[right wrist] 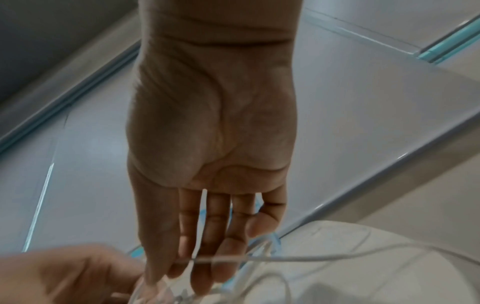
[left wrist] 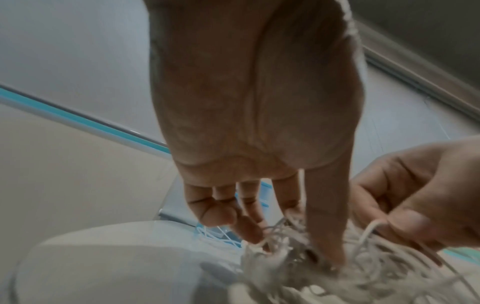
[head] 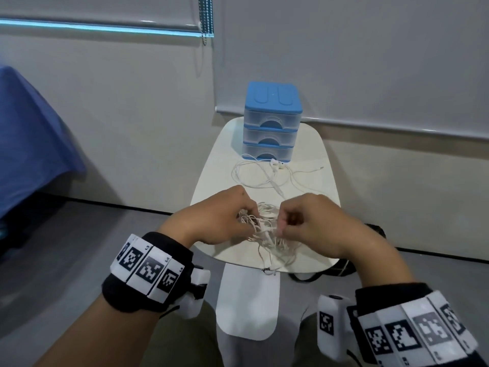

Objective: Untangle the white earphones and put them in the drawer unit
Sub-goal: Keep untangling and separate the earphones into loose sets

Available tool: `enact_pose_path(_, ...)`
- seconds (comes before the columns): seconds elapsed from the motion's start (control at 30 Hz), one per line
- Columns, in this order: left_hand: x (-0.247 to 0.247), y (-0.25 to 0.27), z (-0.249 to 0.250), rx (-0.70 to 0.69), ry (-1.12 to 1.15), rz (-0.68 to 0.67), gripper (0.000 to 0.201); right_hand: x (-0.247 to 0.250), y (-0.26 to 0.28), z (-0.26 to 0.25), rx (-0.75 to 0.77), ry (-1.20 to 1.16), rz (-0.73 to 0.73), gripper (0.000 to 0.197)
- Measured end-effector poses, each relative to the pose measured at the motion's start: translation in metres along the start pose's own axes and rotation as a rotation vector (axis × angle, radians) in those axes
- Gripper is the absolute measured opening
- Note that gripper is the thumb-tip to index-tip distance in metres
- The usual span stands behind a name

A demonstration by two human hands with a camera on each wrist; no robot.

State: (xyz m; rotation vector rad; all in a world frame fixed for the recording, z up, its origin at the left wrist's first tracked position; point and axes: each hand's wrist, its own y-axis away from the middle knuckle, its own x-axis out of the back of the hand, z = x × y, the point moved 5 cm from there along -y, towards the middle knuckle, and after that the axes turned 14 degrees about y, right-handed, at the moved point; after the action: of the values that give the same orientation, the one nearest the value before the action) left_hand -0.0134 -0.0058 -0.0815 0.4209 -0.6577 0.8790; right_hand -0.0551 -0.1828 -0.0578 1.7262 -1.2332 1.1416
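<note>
- A knotted bundle of white earphones (head: 267, 230) is at the near end of a small white table (head: 214, 165), between the two hands of the person, and some loops of it hang over the near edge.
- The left hand (head: 217, 217) has its fingers curled into the left side of the bundle. In the left wrist view the thumb (left wrist: 326, 230) and the fingertips (left wrist: 249, 232) press into the cords (left wrist: 280, 259) and pinch some strands.
- The right hand (head: 315, 223) is also curled, and it pinches cords at the right side of the bundle. In the right wrist view a thin cable (right wrist: 337, 256) crosses in front of its fingers (right wrist: 207, 246), but the picture is blurred and the exact point of the pinch is not clear.
- A second white earphone cable (head: 267, 173) lies loose and spread on the table, behind the bundle and apart from it, just in front of the drawer unit (head: 272, 123).
- The drawer unit is blue, with three clear drawers. It stands upright at the far end of the table, and all three drawers look closed.
- Each wrist wears a black band (head: 148, 271) with black-and-white square markers.
- At the left there is a blue cloth (head: 31, 144). Behind the table there is a pale wall with a roller blind (head: 370, 62).
</note>
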Motion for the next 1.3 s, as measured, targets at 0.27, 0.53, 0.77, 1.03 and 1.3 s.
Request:
enact_pose_path(0.27, 0.011, 0.003, 0.014, -0.078, 0.211, 0.154, 0.014, 0.038, -0.001, 0.018, -0.032, -0.047, 0.227, 0.013)
enact_pose_path(0.53, -0.002, 0.001, 0.013, -0.009, 0.381, 0.136, 0.026, 0.035, -0.009, 0.007, 0.034, 0.020, 0.228, 0.015)
enact_pose_path(0.77, 0.001, -0.004, 0.010, 0.078, 0.462, 0.219, 0.024, 0.035, -0.010, 0.001, 0.036, 0.058, 0.347, 0.019)
enact_pose_path(1.03, -0.005, -0.008, 0.004, 0.126, 0.595, 0.314, 0.012, 0.025, -0.001, -0.005, 0.029, -0.268, 0.289, 0.020)
enact_pose_path(1.3, -0.012, -0.006, 0.006, 0.122, 0.759, 0.356, 0.018, -0.005, 0.000, -0.009, -0.045, -0.337, 0.132, 0.024)
